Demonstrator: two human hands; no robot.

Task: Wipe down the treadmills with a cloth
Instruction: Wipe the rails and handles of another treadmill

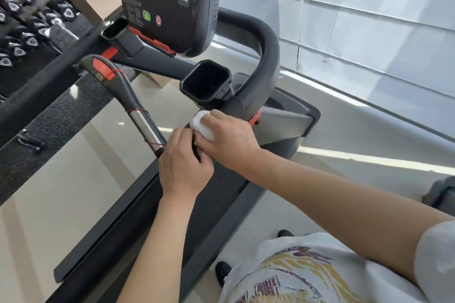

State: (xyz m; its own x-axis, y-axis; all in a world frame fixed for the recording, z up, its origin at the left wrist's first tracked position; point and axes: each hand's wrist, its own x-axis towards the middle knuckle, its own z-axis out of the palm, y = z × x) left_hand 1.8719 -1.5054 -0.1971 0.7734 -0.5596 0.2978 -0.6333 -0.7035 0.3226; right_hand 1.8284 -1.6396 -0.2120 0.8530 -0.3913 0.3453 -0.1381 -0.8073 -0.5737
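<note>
White cloth (203, 125) sits bunched near the middle of the frame, under the right hand (227, 139), whose curled fingers press it on the treadmill (268, 56) by the cup holder (205, 82). The left hand (183, 165) curls round the bar just beside it. Wiping this spot looks half done; next, I think, the cloth must slide along. It runs slanting, upper left to lower right.

Right hand (231, 140) gripping white cloth (203, 125) on treadmill (266, 56) handlebar (left hand (183, 170) just beside).
</note>
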